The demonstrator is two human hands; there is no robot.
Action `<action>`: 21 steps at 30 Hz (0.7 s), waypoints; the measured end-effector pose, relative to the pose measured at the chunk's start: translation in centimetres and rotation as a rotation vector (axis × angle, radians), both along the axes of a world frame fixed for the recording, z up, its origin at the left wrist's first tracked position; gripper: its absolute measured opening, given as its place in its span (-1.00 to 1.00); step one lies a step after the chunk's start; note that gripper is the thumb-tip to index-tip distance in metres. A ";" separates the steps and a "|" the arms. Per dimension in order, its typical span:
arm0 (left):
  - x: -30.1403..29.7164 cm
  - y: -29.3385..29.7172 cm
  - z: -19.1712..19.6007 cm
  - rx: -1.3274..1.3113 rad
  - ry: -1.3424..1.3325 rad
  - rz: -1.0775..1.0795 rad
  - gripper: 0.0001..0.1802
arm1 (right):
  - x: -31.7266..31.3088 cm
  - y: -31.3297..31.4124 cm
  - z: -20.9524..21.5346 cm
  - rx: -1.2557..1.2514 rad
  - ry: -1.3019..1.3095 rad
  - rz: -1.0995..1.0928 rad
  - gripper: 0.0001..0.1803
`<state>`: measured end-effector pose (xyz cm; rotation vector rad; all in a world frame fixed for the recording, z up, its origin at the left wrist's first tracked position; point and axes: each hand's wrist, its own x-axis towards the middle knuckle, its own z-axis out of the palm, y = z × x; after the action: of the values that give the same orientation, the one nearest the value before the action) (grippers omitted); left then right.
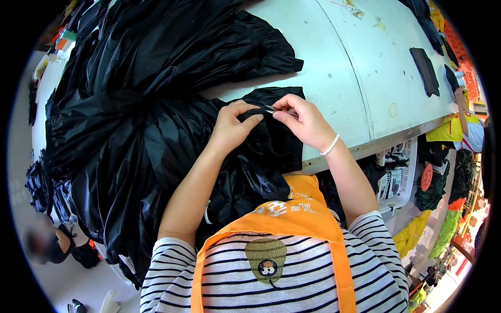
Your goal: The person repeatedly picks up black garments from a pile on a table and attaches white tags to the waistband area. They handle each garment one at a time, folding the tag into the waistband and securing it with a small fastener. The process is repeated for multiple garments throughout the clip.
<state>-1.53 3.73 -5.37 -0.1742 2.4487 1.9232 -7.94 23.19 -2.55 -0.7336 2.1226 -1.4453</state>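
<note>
A large heap of thin, shiny black fabric (120,141) is bunched over the left side of the table and hangs past its near edge. My left hand (234,124) is closed on a fold of it, thumb against forefinger. Just right of that, my right hand (302,120), with a white beaded bracelet (330,144) on the wrist, is closed in a pinch at the same fold. A small, thin, pale pointed thing (270,109) shows at its fingertips; its kind is too small to tell. A flat black panel of the fabric (279,141) lies below my hands.
The pale table (334,68) stretches to the right, with a dark folded cloth piece (425,71) on it. Under its edge stands a white plastic crate (399,180) with dark items. Another person's arm (461,112) shows at far right, and a person (44,240) at lower left.
</note>
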 end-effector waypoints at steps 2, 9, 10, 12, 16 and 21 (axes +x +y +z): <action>0.0 0.0 0.0 -0.013 0.003 -0.019 -0.80 | 0.0 -0.5 0.0 0.004 0.055 0.023 -0.83; -0.1 -0.1 0.1 -0.043 0.021 -0.059 -0.80 | -0.4 -0.8 0.2 0.034 0.118 0.066 -0.79; -0.1 -0.1 0.1 -0.056 0.026 -0.065 -0.80 | -0.5 -0.7 0.1 0.019 0.124 0.067 -0.77; -0.1 0.0 0.2 -0.085 0.036 -0.073 -0.80 | -0.5 -0.6 0.7 0.090 0.144 0.098 -0.81; -0.1 0.0 0.2 -0.118 0.053 -0.089 -0.80 | -0.8 -0.6 0.9 0.158 0.210 0.141 -0.84; -0.1 0.0 0.2 -0.105 0.038 -0.095 -0.79 | -0.6 -0.5 0.3 0.101 0.116 0.108 -0.84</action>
<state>-1.64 3.76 -5.17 -0.0222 2.5338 1.7790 -8.56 22.69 -2.26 -0.8987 2.1882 -1.2576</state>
